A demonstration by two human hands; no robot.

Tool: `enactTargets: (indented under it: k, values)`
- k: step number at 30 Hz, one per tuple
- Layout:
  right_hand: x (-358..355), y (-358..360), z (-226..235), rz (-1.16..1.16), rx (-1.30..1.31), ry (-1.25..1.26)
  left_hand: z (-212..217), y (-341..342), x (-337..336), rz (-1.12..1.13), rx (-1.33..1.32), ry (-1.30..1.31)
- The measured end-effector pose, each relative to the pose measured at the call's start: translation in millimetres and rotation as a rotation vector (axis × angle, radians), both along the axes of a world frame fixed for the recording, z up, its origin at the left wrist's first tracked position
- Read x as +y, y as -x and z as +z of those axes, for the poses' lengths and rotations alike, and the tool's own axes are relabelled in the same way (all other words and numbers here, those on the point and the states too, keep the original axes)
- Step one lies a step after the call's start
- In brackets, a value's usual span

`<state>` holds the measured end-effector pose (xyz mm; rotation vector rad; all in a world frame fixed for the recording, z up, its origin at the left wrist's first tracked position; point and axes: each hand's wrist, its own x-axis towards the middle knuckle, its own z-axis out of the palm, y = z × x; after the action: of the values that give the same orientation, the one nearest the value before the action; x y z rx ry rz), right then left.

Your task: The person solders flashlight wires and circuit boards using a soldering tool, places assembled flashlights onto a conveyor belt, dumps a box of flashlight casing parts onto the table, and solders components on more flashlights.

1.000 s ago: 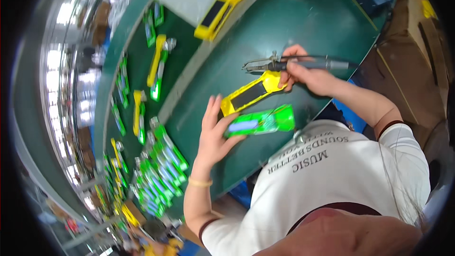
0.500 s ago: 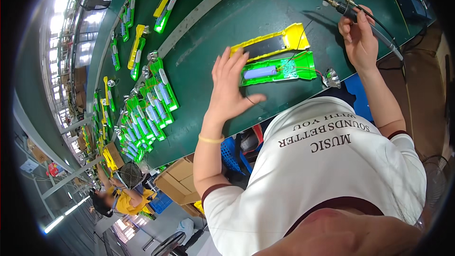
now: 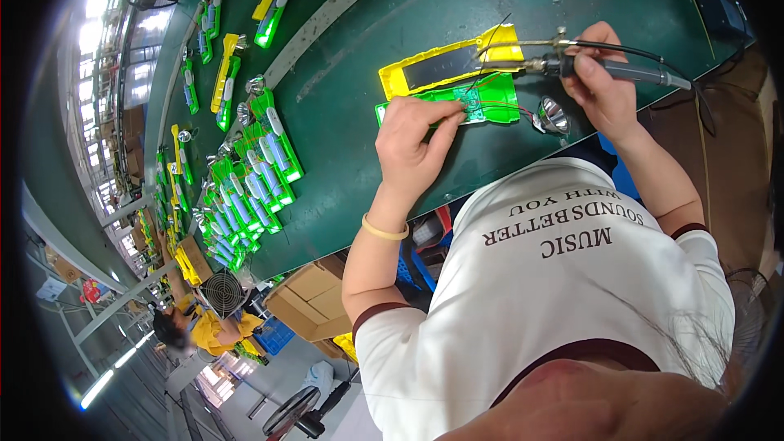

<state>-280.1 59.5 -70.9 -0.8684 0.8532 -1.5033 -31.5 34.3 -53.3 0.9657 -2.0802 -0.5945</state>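
Note:
My right hand (image 3: 602,86) grips a soldering iron (image 3: 641,73) with a thin feed tube along it. The iron's tip end points left, over the yellow shell half (image 3: 394,82) with a dark panel inside. Nearer me lies the green shell half (image 3: 500,111) of a flashlight, holding a small circuit board (image 3: 471,100). Thin wires run from the board to a silvery reflector cup (image 3: 554,116) on the table. My left hand (image 3: 411,140) covers the green half's left part, hiding the blue battery. Its thumb and fingers pinch beside the board; what they hold is too small to make out.
Rows of open green shells with blue batteries (image 3: 260,184) lie to the left on the green table (image 3: 351,188). Beyond a grey rail are more yellow-and-green flashlights (image 3: 224,90). A cardboard box (image 3: 306,302) stands below the table edge. A co-worker in yellow (image 3: 214,331) sits farther left.
My left hand has closed from spread fingers into a pinch at the circuit board. My right hand has brought the iron down and left toward the shells, which have shifted slightly left.

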Motion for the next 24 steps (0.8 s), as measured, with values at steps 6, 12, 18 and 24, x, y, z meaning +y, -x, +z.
enactTargets:
  k: [6,12,18,24]
  values:
    - [0.6,4.3,-2.7,0.187,0.043,-0.013,11.4,6.1,2.2,0.028,-0.119,-0.053]
    - [3.9,7.3,0.2,0.156,0.219,0.043,14.3,8.8,-1.4,0.057,-0.179,-0.062]
    - [1.8,6.0,-0.5,0.199,0.372,0.103,13.5,11.9,0.5,0.094,-0.151,-0.127]
    - [1.0,4.0,-0.9,0.181,0.401,0.085,14.8,11.6,-2.4,0.065,-0.170,-0.130]
